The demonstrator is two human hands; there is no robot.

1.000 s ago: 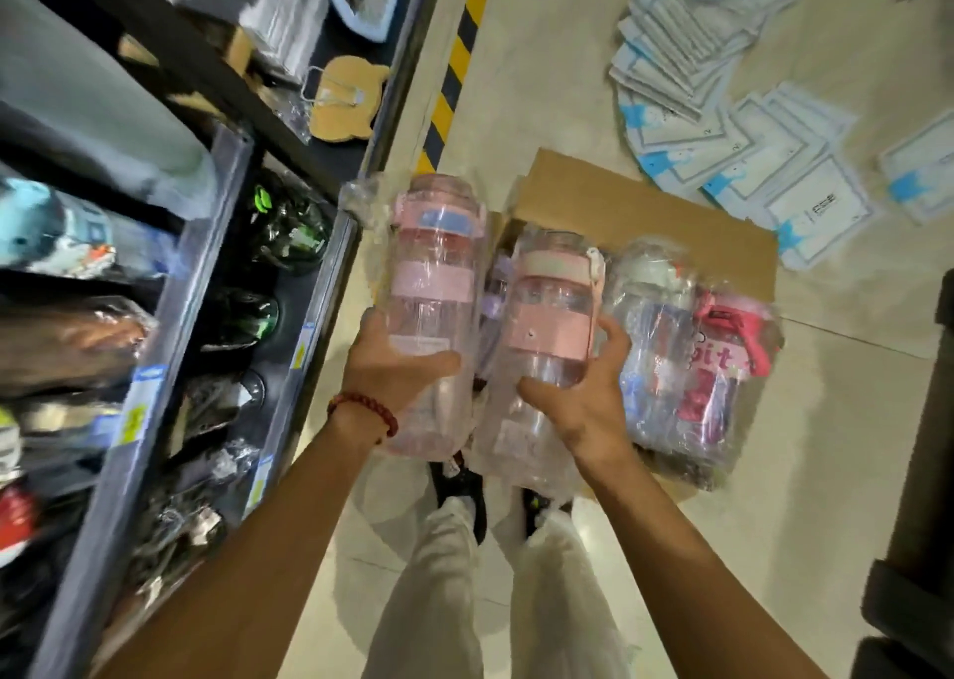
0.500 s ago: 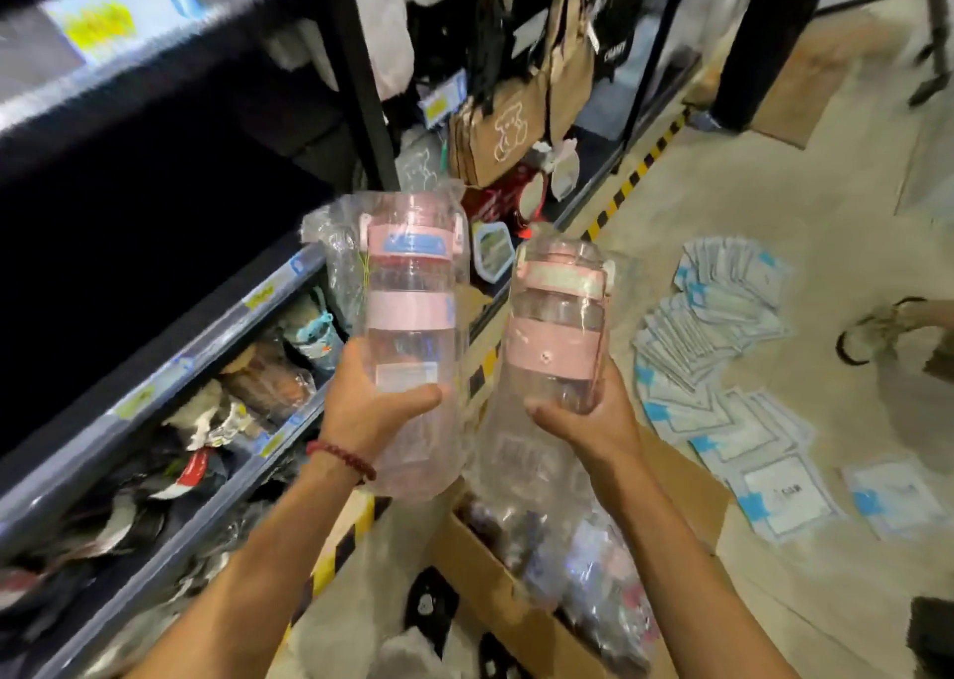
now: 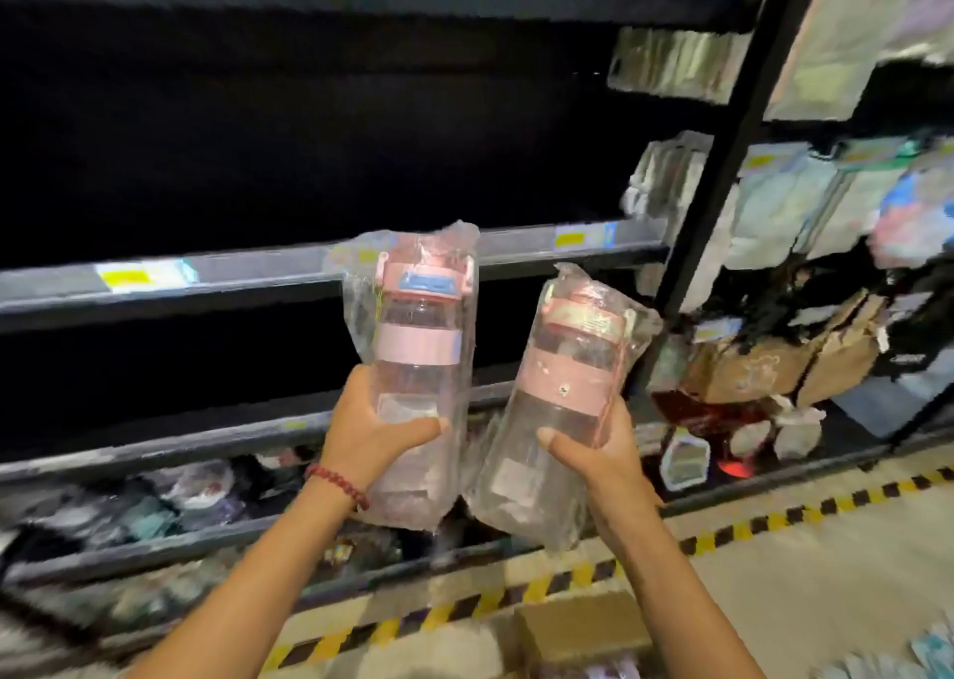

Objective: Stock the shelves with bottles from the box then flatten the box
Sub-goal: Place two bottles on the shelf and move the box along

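Observation:
I hold two clear bottles with pink lids and pink bands, each wrapped in a plastic bag. My left hand (image 3: 374,430) grips the lower body of the upright left bottle (image 3: 418,348). The right bottle (image 3: 562,394) tilts to the right, and my right hand (image 3: 593,451) grips its lower half. Both bottles are raised in front of a dark shelf (image 3: 258,275) with a grey front rail and yellow price tags. A corner of the cardboard box (image 3: 578,632) shows on the floor at the bottom, below my right forearm.
Lower shelves (image 3: 155,513) hold bagged goods. A black upright post (image 3: 722,131) divides the rack from a section on the right with hanging packets and brown bags (image 3: 774,363). A yellow-black striped line (image 3: 748,528) runs along the floor by the rack.
I have lifted both bottles from the box and turned toward the rack. The view has swung from the floor up to the dark shelves.

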